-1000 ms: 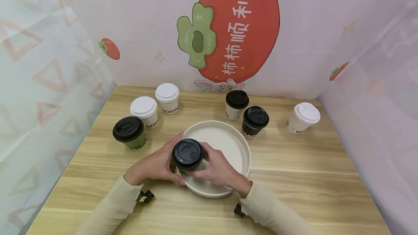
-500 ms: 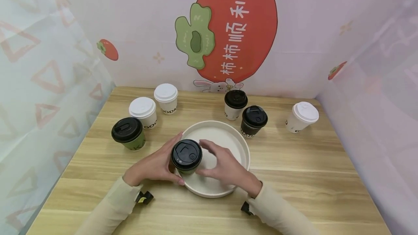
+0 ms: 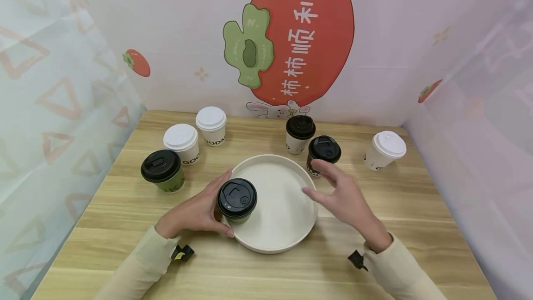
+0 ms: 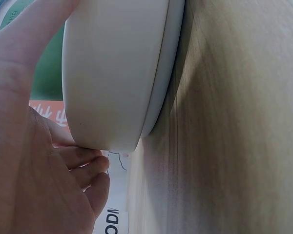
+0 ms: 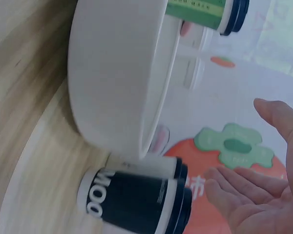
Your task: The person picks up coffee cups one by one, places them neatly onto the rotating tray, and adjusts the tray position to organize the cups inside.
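at the left of the frame a green cup with a black lid (image 3: 164, 172) stands upright on the wooden bench (image 3: 416, 212); just beside it, a little farther right and higher in the frame, is a white cup with a white lid (image 3: 182, 145), and past that another white-lidded cup (image 3: 212, 126). left of centre the left hand (image 3: 197, 212) lies spread, thumb and fingers apart, against the outer wall of a round cream tray (image 3: 279, 198); the left wrist view shows its fingertips touching that wall. a second green cup (image 3: 237, 200), also black-lidded, stands upright inside the tray near its left edge, right beside this hand; whether the two touch cannot be told. the tray's bare floor fills the middle of the frame, below a large red persimmon print (image 3: 316, 45) on the backdrop at upper centre. right of centre, a white cup with a black lid (image 3: 300, 134) stands just behind a black cup (image 3: 324, 150). the right hand (image 3: 345, 198), pinching nothing, is spread with thumb and fingers well apart above the tray's right edge, its fingers overlapping the black cup in the head view. farther right stands one more white-lidded cup (image 3: 385, 150).
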Motion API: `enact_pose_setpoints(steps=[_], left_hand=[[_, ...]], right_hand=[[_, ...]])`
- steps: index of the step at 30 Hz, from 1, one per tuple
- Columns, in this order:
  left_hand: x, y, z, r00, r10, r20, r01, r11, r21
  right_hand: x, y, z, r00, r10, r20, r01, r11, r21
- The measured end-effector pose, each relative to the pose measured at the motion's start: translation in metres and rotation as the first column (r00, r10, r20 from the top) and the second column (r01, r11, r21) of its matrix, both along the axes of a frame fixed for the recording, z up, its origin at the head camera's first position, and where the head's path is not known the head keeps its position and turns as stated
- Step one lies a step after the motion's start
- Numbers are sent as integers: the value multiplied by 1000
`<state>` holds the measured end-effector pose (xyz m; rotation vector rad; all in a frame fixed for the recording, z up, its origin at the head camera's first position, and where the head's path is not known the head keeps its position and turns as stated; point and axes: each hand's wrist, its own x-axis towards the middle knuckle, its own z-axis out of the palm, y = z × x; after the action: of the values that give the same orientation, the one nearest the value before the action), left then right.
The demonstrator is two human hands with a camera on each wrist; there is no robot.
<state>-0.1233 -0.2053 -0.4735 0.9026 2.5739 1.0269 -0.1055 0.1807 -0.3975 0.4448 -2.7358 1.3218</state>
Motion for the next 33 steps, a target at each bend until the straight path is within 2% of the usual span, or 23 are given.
enact_pose_setpoints(steps=[9, 12, 15, 20, 25, 28, 33], left_hand=[[0, 0, 1, 1000, 5, 8, -5, 1000, -9], [1, 0, 1, 1000, 3, 10, -3, 1000, -11], [1, 1, 0, 1000, 3, 13, -3, 1000, -15], [1, 1, 0, 1000, 3, 13, -3, 1000, -16], [2, 0, 0, 1000, 8, 26, -7, 1000, -14], [1, 0, 0, 999, 5, 32, -4, 1000, -14], [2, 1, 2, 999, 1, 34, -1, 1000, -10]], right_hand=[[-4, 38, -15, 982, -187, -32, 182, 977, -110], [-9, 45, -22, 971, -235, -41, 228, 966, -119], [-15, 51, -29, 965, -261, -17, 258, 961, -95], [-32, 59, -41, 968, -237, 85, 243, 968, -68], [-51, 60, -53, 969, -165, 185, 196, 967, -165], [-60, 58, -60, 967, -148, 206, 192, 958, -213], [-71, 53, -69, 964, -167, 205, 214, 948, -235]])
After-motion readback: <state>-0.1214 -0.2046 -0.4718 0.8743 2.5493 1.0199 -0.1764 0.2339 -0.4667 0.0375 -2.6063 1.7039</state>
